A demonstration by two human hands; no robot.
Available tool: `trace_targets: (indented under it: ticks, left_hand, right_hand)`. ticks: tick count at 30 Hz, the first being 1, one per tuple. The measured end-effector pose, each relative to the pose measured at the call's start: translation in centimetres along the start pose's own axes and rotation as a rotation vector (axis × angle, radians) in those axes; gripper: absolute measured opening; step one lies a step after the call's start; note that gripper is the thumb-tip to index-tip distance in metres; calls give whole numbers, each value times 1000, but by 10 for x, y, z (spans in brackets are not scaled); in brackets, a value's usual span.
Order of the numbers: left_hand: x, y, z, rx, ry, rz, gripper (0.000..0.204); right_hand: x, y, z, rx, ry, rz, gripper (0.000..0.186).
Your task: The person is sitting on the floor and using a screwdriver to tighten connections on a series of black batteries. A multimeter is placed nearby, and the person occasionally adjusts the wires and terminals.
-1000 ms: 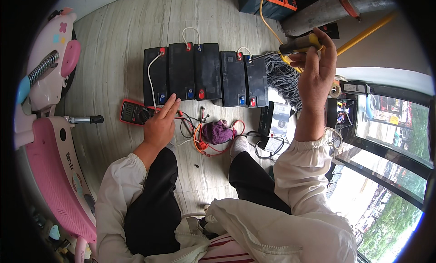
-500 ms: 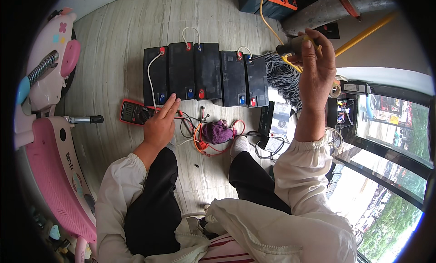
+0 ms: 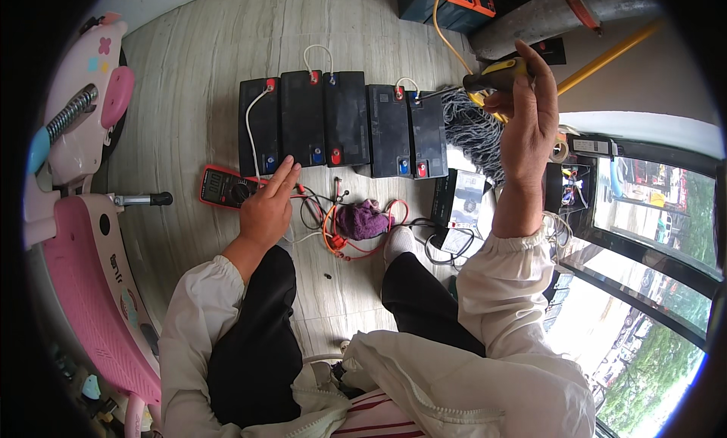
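A screwdriver (image 3: pixel 496 77) with a dark and yellow handle is in my right hand (image 3: pixel 528 120), thumb and fingers round the grip. Its thin shaft runs left to the blue terminal of the rightmost black battery (image 3: pixel 430 139). A short white wire (image 3: pixel 408 81) links that terminal to the red one on the neighbouring battery (image 3: pixel 390 135). My left hand (image 3: pixel 266 211) holds nothing; its stretched fingers reach the near edge of a black battery (image 3: pixel 303 120) in the left group. Beside that hand lies a red and black multimeter (image 3: pixel 227 188).
A purple cloth (image 3: pixel 365 221) lies among red and black leads (image 3: pixel 333 233). A white-and-black box (image 3: pixel 463 199) and a grey mop head (image 3: pixel 473 127) are at right. Pink scooters (image 3: pixel 98 286) stand on the left. An orange-topped battery pack (image 3: pixel 447 3) sits at the back.
My right hand's fingers have shifted round the screwdriver handle, the index finger now raised, and the handle has turned to show more yellow. My left hand has stayed in place.
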State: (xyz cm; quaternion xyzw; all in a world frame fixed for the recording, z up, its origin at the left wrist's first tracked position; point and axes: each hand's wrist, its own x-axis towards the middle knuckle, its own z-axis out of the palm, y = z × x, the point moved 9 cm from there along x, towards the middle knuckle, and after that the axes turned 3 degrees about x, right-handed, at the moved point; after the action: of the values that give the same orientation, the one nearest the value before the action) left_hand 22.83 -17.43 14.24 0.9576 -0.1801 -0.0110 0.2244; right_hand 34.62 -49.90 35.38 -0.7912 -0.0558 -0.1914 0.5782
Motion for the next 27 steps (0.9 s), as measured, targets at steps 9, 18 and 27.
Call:
trace_targets:
  ticks: [9, 18, 27]
  left_hand:
    - [-2, -2, -1, -3, 69, 11, 68]
    - [0, 1, -1, 7, 6, 1, 60]
    - [0, -1, -1, 18, 7, 7, 59]
  right_hand:
    - [0, 2, 3, -95, -12, -39, 36]
    - [1, 3, 1, 7, 8, 48, 34]
    - [0, 5, -1, -111, -4, 16, 40]
